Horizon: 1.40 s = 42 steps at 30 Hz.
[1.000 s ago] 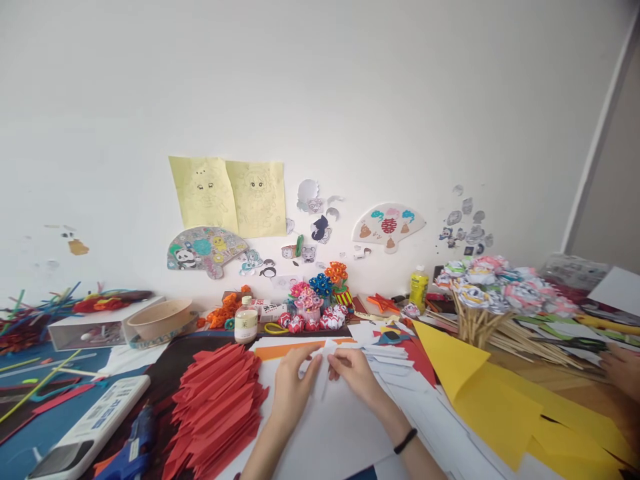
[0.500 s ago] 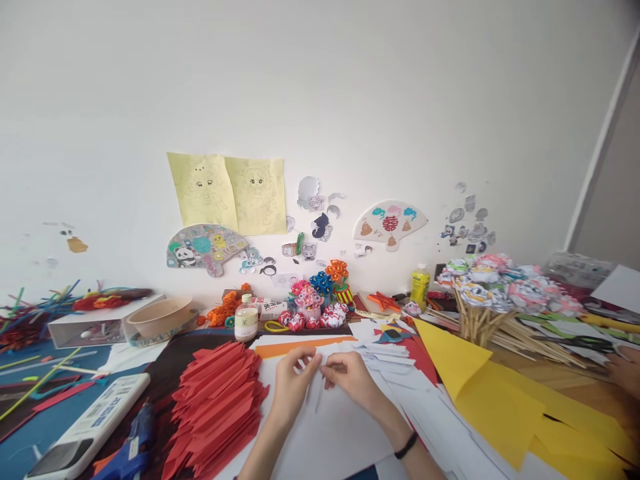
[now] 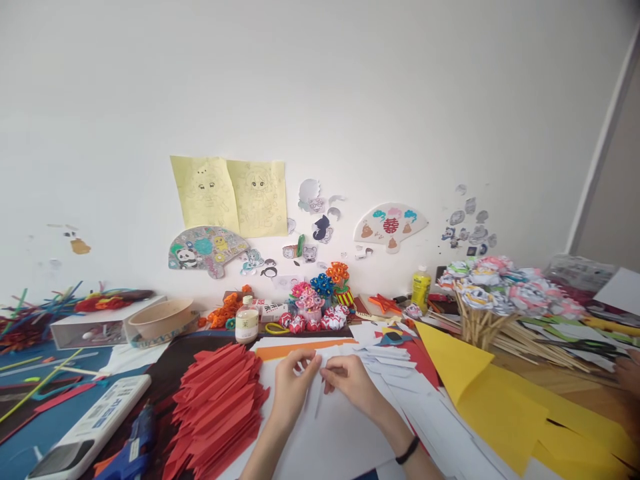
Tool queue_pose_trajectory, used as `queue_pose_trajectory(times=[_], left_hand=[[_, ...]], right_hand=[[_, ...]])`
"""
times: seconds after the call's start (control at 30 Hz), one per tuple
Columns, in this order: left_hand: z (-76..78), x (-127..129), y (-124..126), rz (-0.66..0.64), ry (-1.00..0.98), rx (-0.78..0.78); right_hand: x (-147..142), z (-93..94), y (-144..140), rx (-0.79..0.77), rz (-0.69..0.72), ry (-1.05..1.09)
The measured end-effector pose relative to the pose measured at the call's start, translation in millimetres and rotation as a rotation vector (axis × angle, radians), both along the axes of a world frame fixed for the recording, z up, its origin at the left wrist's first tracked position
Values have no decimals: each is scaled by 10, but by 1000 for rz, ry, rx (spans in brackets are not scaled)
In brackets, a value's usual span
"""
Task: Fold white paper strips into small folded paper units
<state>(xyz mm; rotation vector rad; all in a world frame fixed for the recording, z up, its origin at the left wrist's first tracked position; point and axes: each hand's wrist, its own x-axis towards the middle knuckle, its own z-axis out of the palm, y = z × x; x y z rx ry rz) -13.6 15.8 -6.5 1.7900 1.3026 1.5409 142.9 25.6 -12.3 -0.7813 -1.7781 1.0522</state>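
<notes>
My left hand [image 3: 293,385] and my right hand [image 3: 351,381] meet over a small folded piece of white paper [image 3: 320,387], which both pinch between their fingertips. The paper hangs just above larger white sheets [image 3: 340,433] on the table. A black band sits on my right wrist. To the left of my left hand lies a stack of folded red paper pieces [image 3: 215,407].
Yellow sheets [image 3: 480,393] lie to the right, with paper flowers on sticks [image 3: 500,293] behind them. A blue glue gun [image 3: 127,453] and a white remote [image 3: 90,427] lie front left. Another person's hand [image 3: 629,373] rests at the right edge. Small crafts and bottles line the wall.
My hands have drawn closer together and slightly nearer to me while working the white paper. The other person's hand has slid further right.
</notes>
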Motion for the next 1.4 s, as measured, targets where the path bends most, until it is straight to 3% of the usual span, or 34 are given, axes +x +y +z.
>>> queue_pose_trajectory(times=[0.57,0.93,1.4], left_hand=[[43,-6,-17,-41,-36,-30],[45,-6,-47,-103,-124,-21],[102,41,-117,-221,-73,-1]], right_hand=[[-16,-45,36,-8,-74,39],[-26,-10,-25,3,-22,36],[32,35,-49,-39,48,95]])
